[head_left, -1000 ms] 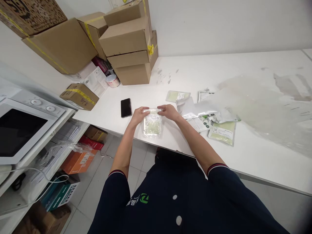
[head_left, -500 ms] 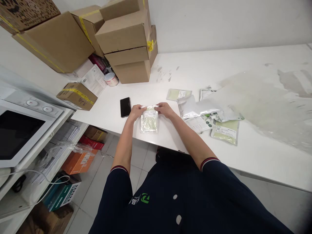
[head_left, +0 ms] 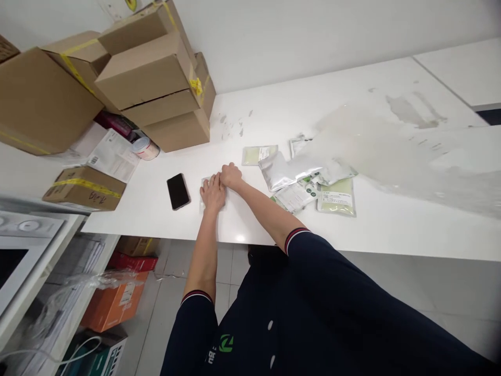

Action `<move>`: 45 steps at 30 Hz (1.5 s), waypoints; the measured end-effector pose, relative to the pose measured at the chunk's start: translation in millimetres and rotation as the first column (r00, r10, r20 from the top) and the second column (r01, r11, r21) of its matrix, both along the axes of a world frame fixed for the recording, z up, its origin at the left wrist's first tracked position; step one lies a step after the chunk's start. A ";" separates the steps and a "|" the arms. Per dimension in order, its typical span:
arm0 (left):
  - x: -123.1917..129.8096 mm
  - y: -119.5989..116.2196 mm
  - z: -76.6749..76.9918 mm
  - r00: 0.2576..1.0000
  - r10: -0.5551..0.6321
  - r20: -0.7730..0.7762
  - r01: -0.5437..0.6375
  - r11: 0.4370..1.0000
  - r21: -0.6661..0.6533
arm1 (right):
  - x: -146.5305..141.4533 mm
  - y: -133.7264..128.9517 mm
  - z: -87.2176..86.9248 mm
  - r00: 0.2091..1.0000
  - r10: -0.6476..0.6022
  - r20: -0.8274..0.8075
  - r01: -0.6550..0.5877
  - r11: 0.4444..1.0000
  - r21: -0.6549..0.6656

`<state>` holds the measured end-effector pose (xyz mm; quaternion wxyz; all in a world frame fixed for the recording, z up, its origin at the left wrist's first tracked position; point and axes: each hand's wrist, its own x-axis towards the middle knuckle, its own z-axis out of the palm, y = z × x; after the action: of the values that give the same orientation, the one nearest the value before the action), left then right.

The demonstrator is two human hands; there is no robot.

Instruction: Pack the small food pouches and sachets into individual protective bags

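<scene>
A pale green flat pouch in clear plastic [head_left: 202, 206] lies on the white table, mostly covered by my hands. My left hand [head_left: 213, 194] rests flat on top of it with fingers spread. Right beside it, my right hand [head_left: 231, 176] is closed at the pouch's upper right corner; its fingertips are partly hidden. To the left lies a black phone [head_left: 178, 191]. Further right, another pale green pouch [head_left: 252, 155] lies apart from a silvery-white packet [head_left: 287, 171], which overlaps several labelled white and green pouches [head_left: 336, 198].
Cardboard boxes [head_left: 148, 73] are stacked at the back left, with a small tin [head_left: 145, 149] beside them. A large translucent plastic bag [head_left: 391, 151] spreads over the table's right side. Shelves with a microwave [head_left: 23, 250] and an orange box [head_left: 113, 303] stand at lower left.
My left hand has moved from the pouch's top edge to lie flat over it. My right hand has closed in beside the left. The view has turned to the right.
</scene>
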<state>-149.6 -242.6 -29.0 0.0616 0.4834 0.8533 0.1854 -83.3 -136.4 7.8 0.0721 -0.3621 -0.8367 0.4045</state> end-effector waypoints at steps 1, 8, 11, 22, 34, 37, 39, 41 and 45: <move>-2.0 3.3 0.2 1.000 0.003 -0.028 -0.004 1.000 -0.027 | 2.7 -1.6 4.1 0.999 -0.040 0.029 0.040 0.999 0.004; -21.2 33.2 0.4 0.995 0.032 -0.095 -0.044 0.990 -0.131 | 71.4 -32.1 38.1 0.988 0.103 -0.116 -0.088 0.988 0.123; -28.9 41.8 -1.5 0.996 0.055 -0.067 -0.062 0.991 -0.119 | 145.3 -28.9 45.2 0.969 0.083 -0.231 -0.027 0.971 0.237; -22.2 30.4 -3.0 0.986 0.101 -0.134 -0.080 0.984 0.159 | 319.6 80.8 -5.5 0.791 -0.551 0.267 0.233 0.674 0.701; 2.8 28.7 30.5 0.999 -0.024 -0.035 0.034 0.954 0.299 | 316.4 156.4 98.8 0.840 -0.505 0.199 0.222 0.654 0.724; 17.5 33.9 21.8 0.991 -0.132 0.029 0.120 0.958 0.262 | 323.3 167.4 126.0 0.861 -0.462 0.215 0.288 0.789 0.542; 28.1 34.4 15.5 0.981 -0.176 0.081 0.154 0.962 0.223 | 331.0 169.8 147.8 0.848 -0.483 0.219 0.364 0.831 0.421; 38.5 32.4 11.4 0.970 -0.202 0.135 0.172 0.964 0.205 | 339.2 167.8 168.6 0.824 -0.518 0.229 0.425 0.833 0.354; 56.8 24.4 13.3 0.946 -0.253 0.204 0.192 0.942 0.276 | 350.6 153.9 191.3 0.801 -0.590 0.102 0.505 0.757 0.416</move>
<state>-92.7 -218.2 -15.7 0.1216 0.5557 0.7486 0.3407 267.2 17.4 199.0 0.1584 -0.6157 -0.7557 0.1569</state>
